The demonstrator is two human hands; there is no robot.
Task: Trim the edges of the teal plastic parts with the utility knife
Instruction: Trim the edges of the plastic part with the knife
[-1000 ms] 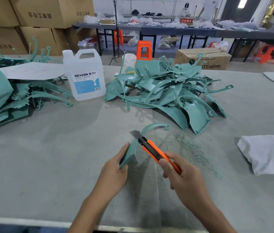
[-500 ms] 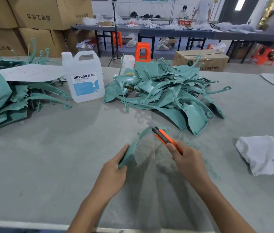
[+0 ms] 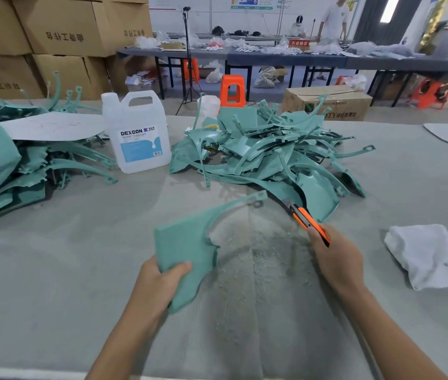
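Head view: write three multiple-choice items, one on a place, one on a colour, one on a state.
1. Where does the white jug stand? A. on the cloth B. between the two teal piles C. on a carton
2. The utility knife body is mainly: A. orange B. yellow C. purple
3. The left hand: A. lies flat on the table B. grips a teal part C. holds the jug
Key: B, a pile lies either side; A, orange shows above the right hand; B, thumb pinches its flat panel.

Stacked cardboard boxes stand beside long dark tables
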